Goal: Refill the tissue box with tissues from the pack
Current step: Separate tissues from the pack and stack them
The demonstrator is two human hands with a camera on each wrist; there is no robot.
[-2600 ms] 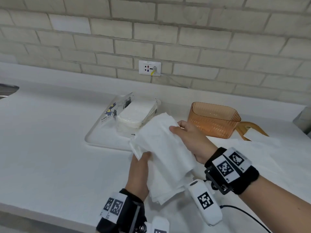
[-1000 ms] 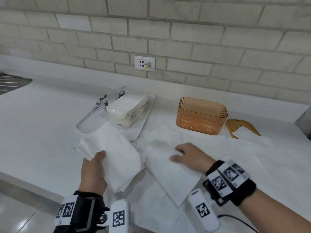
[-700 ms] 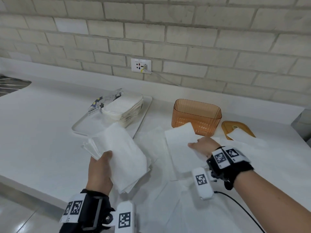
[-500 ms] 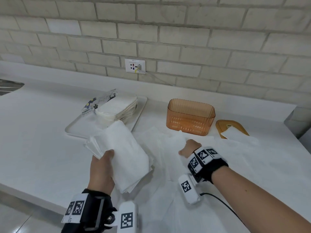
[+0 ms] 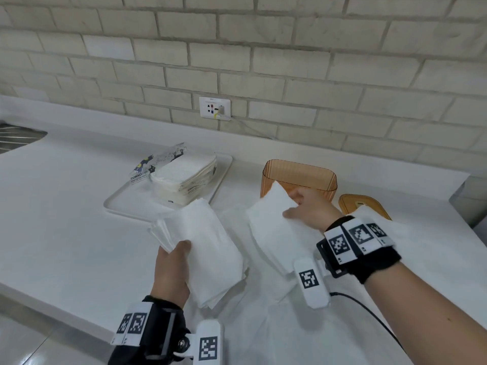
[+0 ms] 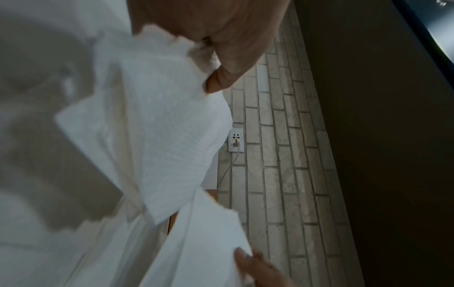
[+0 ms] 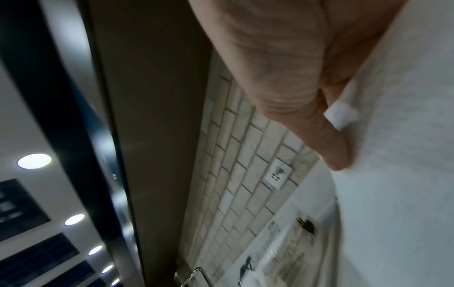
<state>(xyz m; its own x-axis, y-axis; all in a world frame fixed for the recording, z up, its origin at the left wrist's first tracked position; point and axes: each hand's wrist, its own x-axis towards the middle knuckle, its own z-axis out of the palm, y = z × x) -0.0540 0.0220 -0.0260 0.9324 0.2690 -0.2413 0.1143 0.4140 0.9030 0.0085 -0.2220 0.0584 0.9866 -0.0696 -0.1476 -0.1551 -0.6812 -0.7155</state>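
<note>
My left hand (image 5: 172, 270) grips a thick stack of white tissues (image 5: 203, 248) above the counter's front part, thumb on top. My right hand (image 5: 307, 209) pinches a smaller folded bunch of tissues (image 5: 274, 227) and holds it just in front of the open orange tissue box (image 5: 300, 180). In the left wrist view the stack of tissues (image 6: 167, 139) fills the middle under my thumb (image 6: 221, 81). The right wrist view shows my thumb (image 7: 326, 139) pressed on white tissue (image 7: 398, 155). The opened tissue pack (image 5: 184, 177) lies on a white tray (image 5: 123, 204).
The box's orange lid (image 5: 361, 206) lies flat right of the box, with a tissue partly over it. Loose tissues (image 5: 263, 325) are spread on the white counter in front of me. A wall socket (image 5: 214, 108) sits on the brick wall; a sink drainer (image 5: 15, 135) is far left.
My right hand has lifted a bunch of tissues off the counter and carried it up towards the orange box. My left hand has kept its stack almost still.
</note>
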